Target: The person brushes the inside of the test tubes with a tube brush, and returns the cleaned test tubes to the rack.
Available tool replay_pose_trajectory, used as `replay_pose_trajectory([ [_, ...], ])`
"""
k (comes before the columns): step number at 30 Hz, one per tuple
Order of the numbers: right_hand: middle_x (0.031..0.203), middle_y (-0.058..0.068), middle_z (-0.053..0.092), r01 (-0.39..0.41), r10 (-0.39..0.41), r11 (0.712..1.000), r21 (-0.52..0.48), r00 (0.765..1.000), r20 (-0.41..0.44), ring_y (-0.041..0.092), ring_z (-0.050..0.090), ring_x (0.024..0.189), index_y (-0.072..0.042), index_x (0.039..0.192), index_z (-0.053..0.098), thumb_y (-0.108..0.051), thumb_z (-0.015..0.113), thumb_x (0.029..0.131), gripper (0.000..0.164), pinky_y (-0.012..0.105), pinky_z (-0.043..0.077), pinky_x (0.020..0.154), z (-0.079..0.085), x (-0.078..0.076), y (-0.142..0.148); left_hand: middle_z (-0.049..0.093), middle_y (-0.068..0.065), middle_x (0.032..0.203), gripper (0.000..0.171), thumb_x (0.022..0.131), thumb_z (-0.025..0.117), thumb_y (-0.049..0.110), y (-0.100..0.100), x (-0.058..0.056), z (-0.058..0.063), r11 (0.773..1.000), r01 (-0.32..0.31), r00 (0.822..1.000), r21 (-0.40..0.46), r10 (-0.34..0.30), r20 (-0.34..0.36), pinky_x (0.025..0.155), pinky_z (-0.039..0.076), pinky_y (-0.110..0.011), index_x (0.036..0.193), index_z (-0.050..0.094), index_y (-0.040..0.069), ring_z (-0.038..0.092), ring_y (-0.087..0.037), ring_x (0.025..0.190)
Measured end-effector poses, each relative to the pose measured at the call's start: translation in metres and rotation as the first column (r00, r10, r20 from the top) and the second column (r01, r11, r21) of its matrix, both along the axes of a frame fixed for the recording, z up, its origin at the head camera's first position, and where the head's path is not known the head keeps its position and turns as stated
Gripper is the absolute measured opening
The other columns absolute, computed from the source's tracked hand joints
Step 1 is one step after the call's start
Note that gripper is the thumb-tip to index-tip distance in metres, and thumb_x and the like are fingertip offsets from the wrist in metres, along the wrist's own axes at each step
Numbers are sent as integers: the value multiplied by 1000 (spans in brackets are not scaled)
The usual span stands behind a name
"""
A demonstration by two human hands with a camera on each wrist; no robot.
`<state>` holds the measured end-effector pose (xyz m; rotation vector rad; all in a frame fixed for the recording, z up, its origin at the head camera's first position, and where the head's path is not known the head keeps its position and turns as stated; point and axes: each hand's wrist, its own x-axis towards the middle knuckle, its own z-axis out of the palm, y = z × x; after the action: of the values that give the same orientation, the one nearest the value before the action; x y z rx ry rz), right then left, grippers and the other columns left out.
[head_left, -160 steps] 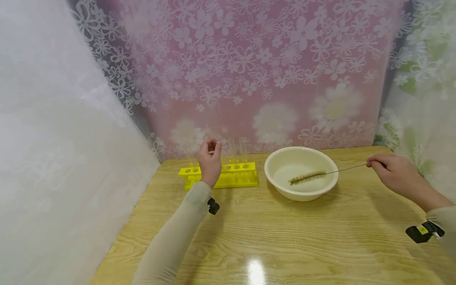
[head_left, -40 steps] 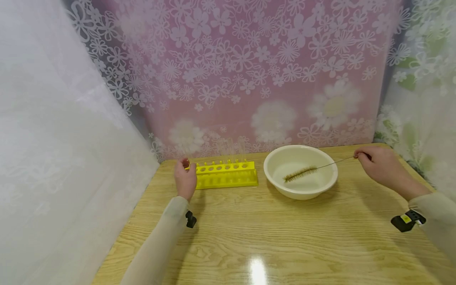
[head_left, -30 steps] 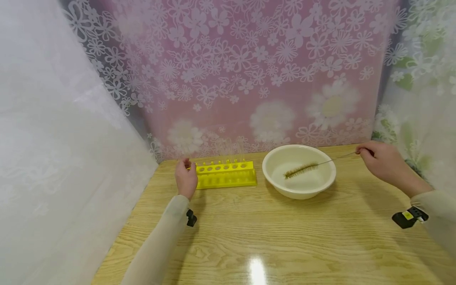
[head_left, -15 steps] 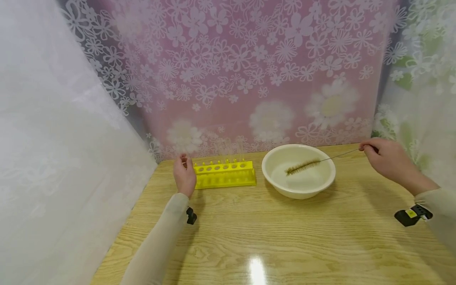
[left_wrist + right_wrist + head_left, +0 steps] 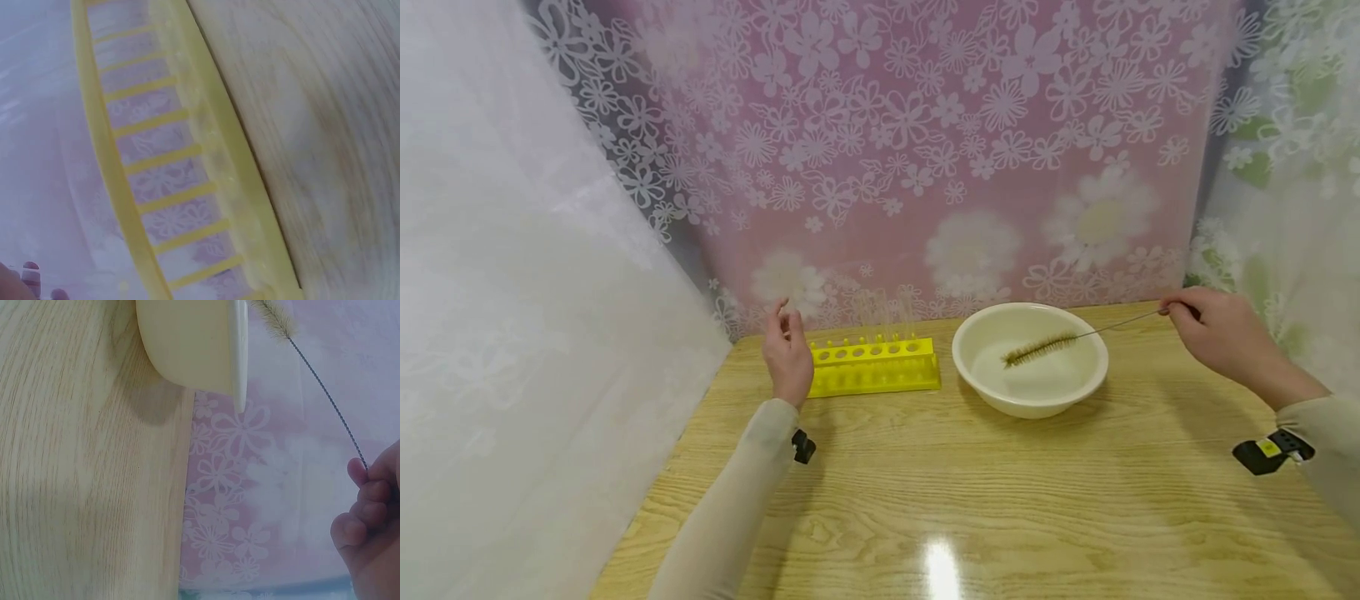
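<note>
A yellow test tube rack (image 5: 872,379) stands on the table, with several clear test tubes (image 5: 882,310) upright along its back right part. At the rack's left end is my left hand (image 5: 787,354), raised with its fingertips above the rack top. A faint clear edge, like a test tube (image 5: 30,270), crosses its fingertips in the left wrist view; most of it is hidden or see-through. My right hand (image 5: 1221,333) pinches the twisted wire handle of a test tube brush (image 5: 1041,348). The bristles slope down over the inside of a cream basin (image 5: 970,379).
The basin stands just right of the rack on the wooden table (image 5: 925,475). Flower-patterned sheeting (image 5: 887,167) closes off the back. A white sheet (image 5: 535,292) hangs along the left and a green-white one (image 5: 1300,208) along the right.
My left hand has gone from the rack's middle to its left end and, in the last second, has risen with the fingertips higher. The right hand still holds the brush over the basin, barely shifted.
</note>
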<state>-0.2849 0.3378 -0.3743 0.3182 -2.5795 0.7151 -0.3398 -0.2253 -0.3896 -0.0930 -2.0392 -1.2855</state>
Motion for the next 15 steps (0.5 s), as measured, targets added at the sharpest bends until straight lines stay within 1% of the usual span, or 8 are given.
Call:
replay_pose_trajectory([
  [3,102,28,68,4,-4,1000,5,1000,-1,13,27,38,3,116,68,-19,37,108,39,32,28,39,0,0,0,52,-11,105,39,110,40,36,8,3,3,998,59,998,-24,-60,-27,75,40,-38,145,48,21,48,-22,84],
  [6,102,28,68,8,-8,1000,13,1000,0,13,28,38,2,116,68,-20,37,108,39,32,28,38,1,1,-1,50,-8,105,37,110,41,35,18,7,5,993,103,994,-60,-104,-21,77,40,-37,144,49,22,45,-21,85],
  [9,104,28,68,10,-10,1000,13,1000,3,14,29,38,2,116,68,-20,37,108,39,32,29,39,1,1,-1,49,-7,107,35,110,42,34,29,12,6,985,139,990,-99,-139,3,80,40,-39,143,50,26,45,-20,90],
  [12,106,29,67,9,-9,1000,4,1000,2,14,29,39,2,116,68,-21,37,108,39,32,28,40,1,1,-1,48,-9,109,35,110,42,34,40,18,7,973,175,984,-149,-171,41,82,40,-42,142,51,27,45,-23,93],
  [13,106,29,67,10,-10,1000,0,1000,0,14,29,39,2,116,68,-20,37,108,39,32,28,40,1,1,-1,48,-9,110,35,110,40,35,44,20,7,967,186,982,-173,-178,62,82,40,-43,142,50,26,46,-24,94],
  [15,108,29,67,8,-8,1000,-4,1000,-11,14,29,40,3,115,68,-20,37,108,39,32,28,41,1,1,-1,50,-8,112,37,110,38,38,51,23,8,949,192,980,-249,-174,94,83,44,-43,141,51,23,50,-24,96],
])
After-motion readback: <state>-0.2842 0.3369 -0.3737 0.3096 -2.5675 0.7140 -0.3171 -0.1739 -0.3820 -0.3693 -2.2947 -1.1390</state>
